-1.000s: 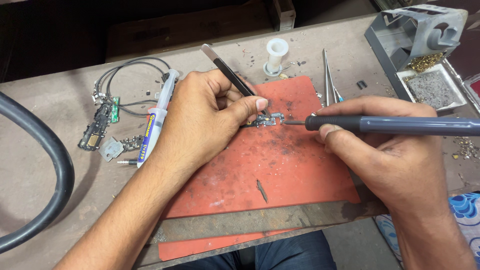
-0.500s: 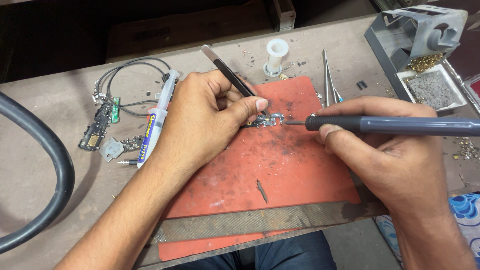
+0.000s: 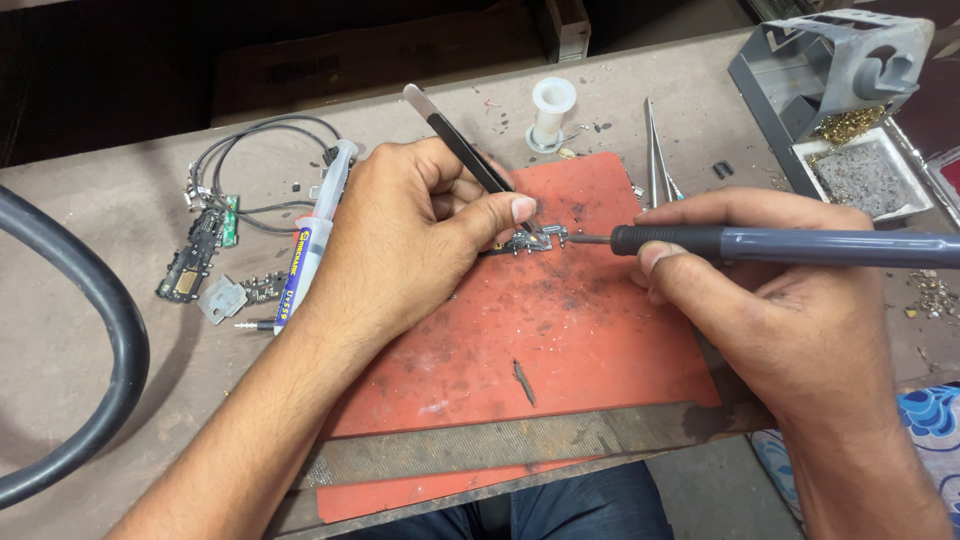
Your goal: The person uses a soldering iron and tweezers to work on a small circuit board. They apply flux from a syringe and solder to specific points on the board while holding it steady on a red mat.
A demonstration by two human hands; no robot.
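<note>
A worn grey-brown workbench top [image 3: 90, 320] carries everything here. Across its left part curves a thick black rubber hose [image 3: 118, 330], well apart from both hands. Under the hands lies a scuffed red-orange rectangular work mat [image 3: 560, 340], and a long flat grey metal file [image 3: 520, 440] lies across the mat's near edge, below both wrists.

The right hand [image 3: 770, 310] is closed around a long grey-blue soldering iron with a black grip [image 3: 790, 246], fingers wrapped under the handle and thumb along its near side. The iron's tip reaches left of these fingers and meets a small green circuit board with metal parts [image 3: 535, 241] on the mat.

The left hand [image 3: 420, 240] pinches a pair of black-handled tweezers with a silver top end [image 3: 462, 150] between thumb and forefinger; the tweezer points come down on the small board just beyond the thumb tip, so the board sits between the two hands.

Beyond the right hand's knuckles stands a grey metal iron stand with a tray of brass wool and grey sponge [image 3: 850, 110]. Left of the left wrist lies a white plastic syringe with a blue and yellow label [image 3: 312, 240], and further left a cluster of small dark boards with black wires [image 3: 215, 235]. Beyond the left fingertips stands a white plastic spool [image 3: 552, 108]; a second pair of bare steel tweezers [image 3: 655, 150] lies beyond the iron's tip.
</note>
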